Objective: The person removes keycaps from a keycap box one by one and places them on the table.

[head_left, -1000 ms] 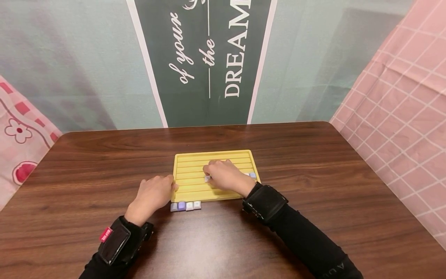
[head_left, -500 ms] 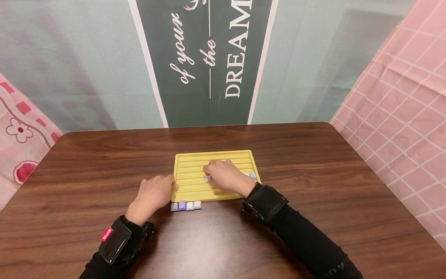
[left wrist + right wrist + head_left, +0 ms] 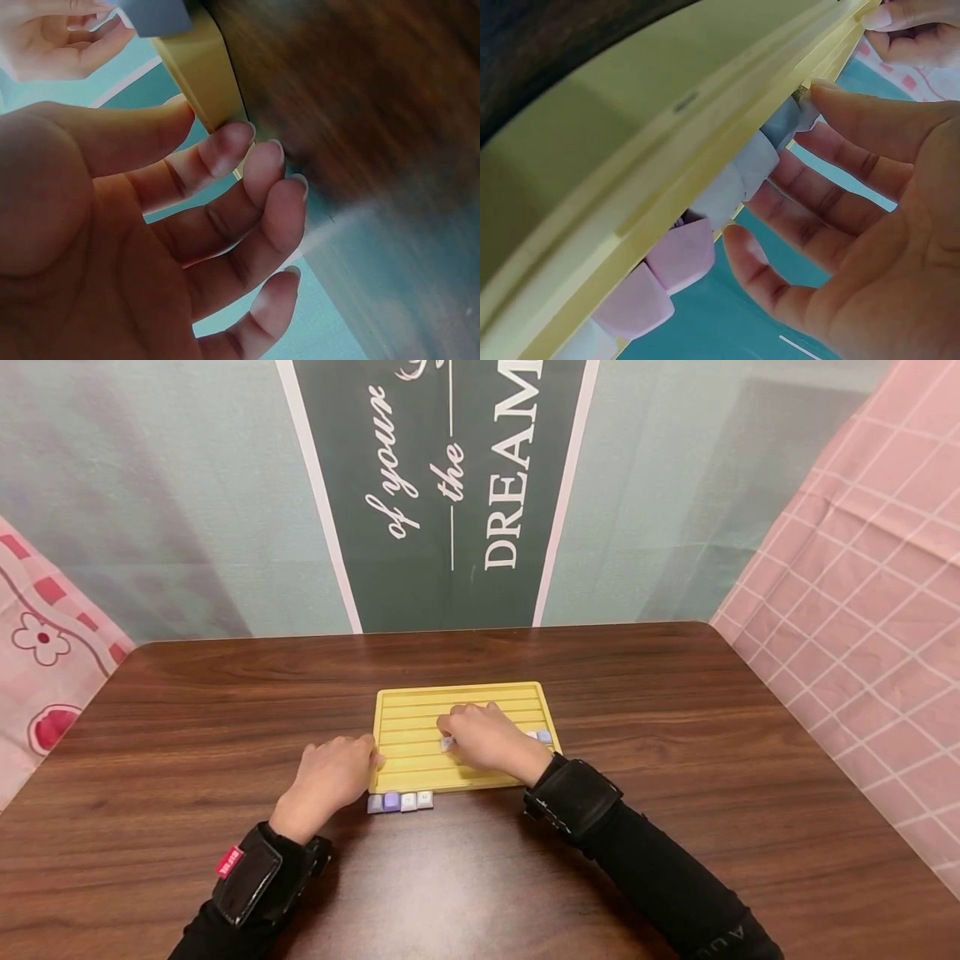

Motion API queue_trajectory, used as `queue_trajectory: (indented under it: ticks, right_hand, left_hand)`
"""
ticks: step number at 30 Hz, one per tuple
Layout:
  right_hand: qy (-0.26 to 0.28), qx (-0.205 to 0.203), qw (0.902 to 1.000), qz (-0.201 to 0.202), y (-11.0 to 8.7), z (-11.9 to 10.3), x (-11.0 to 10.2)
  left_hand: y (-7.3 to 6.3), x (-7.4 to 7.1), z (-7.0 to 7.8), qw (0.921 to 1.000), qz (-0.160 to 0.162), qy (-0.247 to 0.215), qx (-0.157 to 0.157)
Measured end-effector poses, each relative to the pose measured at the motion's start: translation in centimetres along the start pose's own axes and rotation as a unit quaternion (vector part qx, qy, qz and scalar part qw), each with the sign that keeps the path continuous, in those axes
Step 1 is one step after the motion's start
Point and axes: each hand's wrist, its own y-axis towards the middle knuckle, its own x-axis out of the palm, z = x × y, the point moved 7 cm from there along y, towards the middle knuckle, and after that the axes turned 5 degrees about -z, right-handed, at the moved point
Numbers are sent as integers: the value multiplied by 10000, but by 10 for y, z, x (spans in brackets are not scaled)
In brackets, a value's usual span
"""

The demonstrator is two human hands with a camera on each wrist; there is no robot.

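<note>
In the head view my left hand (image 3: pixel 330 781) holds the left edge of a yellow ridged tray (image 3: pixel 405 727). The left wrist view shows its thumb and index finger pinching the tray's wall (image 3: pixel 199 75), with the other fingers curved loosely. My right hand (image 3: pixel 483 739) is over the tray's middle, at a row of keycaps. In the right wrist view, its thumb and index finger pinch the end keycap (image 3: pixel 807 116), and the other fingers curve along the row. White keycaps (image 3: pixel 754 161) and pink keycaps (image 3: pixel 679 255) sit farther along. From above, the right hand hides most of that row.
Several loose keycaps (image 3: pixel 400 802), grey, purple and white, lie in a line on the brown wooden table (image 3: pixel 637 710) along the tray's near edge. A printed curtain (image 3: pixel 450 527) hangs behind the table, and pink cloths flank it.
</note>
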Motion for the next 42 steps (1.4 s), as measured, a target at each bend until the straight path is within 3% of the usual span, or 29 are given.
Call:
queue_trajectory:
  ticks: [14, 21, 42]
  right_hand:
    - [-58, -198, 9990, 390, -10, -7, -10]
    - [-147, -248, 9989, 375, -17, -14, -13]
    - [-188, -567, 9977, 327, -30, -24, -7]
  left_hand:
    - [0, 0, 0, 10000, -62, 10, -48]
    - [-2, -2, -1, 9998, 160, 30, 82]
    - [-2, -1, 0, 10000, 29, 28, 26]
